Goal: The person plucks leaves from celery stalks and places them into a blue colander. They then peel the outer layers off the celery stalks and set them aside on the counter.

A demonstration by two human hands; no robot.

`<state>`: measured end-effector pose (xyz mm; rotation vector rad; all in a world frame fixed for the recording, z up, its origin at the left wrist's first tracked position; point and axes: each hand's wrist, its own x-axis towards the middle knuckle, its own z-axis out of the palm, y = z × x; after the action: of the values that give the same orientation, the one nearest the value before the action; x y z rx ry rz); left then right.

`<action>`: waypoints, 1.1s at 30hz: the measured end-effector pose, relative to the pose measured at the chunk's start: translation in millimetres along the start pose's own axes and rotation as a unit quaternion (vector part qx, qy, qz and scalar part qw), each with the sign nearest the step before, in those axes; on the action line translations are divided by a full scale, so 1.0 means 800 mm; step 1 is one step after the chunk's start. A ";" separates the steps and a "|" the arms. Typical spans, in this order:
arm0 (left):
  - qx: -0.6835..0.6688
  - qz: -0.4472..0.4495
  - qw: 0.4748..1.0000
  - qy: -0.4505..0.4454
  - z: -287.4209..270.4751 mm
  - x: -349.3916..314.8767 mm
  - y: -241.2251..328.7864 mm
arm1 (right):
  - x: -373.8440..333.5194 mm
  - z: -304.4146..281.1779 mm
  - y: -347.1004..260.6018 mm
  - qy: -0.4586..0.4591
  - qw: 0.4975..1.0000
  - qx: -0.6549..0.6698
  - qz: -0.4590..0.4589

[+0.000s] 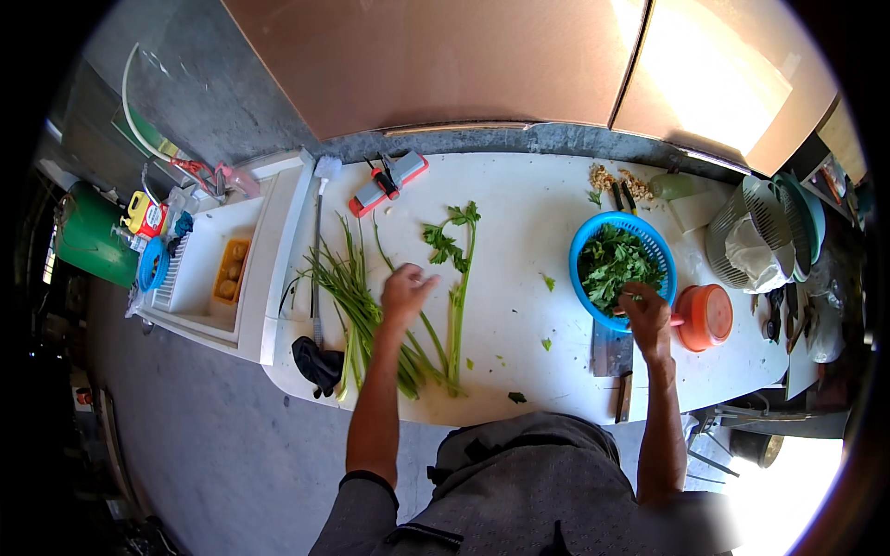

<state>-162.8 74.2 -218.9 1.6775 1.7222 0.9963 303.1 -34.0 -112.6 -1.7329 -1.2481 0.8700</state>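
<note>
My left hand (408, 292) hovers over the table between a pile of thin green stalks (357, 320) and one leafy celery stalk (459, 306). Its fingers point right, apart, with nothing visible in them. At the near right rim of a blue plastic basket (577, 287), my right hand (649, 320) has its fingers curled down at the celery leaves (614, 264) that fill it. Whatever those fingertips hold is hidden. Just below the basket lies a cleaver (612, 357), its handle toward me. An upturned orange plastic dipper (709, 317) sits right of my right hand.
A white sink (209, 269) stands left of the white table (519, 250). A grey-and-red tool (389, 183), a long brush (318, 250) and a black cloth (317, 363) lie on the table's left part. White baskets (746, 236) and brown crumbs (607, 178) are at the right.
</note>
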 end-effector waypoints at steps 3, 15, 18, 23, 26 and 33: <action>0.176 -0.056 0.976 -0.116 0.069 -0.013 0.063 | -0.022 0.030 0.001 -0.040 0.998 0.037 -0.020; -0.195 -0.011 0.959 -0.204 0.063 -0.014 0.070 | -0.062 0.049 -0.021 -0.119 0.988 0.089 0.039; -0.305 -0.032 0.919 -0.249 0.028 -0.047 0.127 | -0.049 0.059 -0.062 -0.166 0.979 0.122 0.003; -0.298 -0.019 0.903 -0.310 0.002 -0.098 0.179 | -0.023 0.091 -0.123 -0.234 0.948 0.215 -0.016; -0.288 0.028 0.897 -0.333 0.000 -0.112 0.181 | -0.019 0.113 -0.129 -0.240 0.925 0.296 0.001; -0.386 0.063 0.896 -0.210 -0.010 -0.114 0.262 | -0.041 0.118 -0.148 -0.257 0.918 0.290 -0.080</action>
<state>-36.5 -26.4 -56.9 1.3314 0.7788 1.0788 164.6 -23.4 -44.6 -0.9422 -1.2558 1.4795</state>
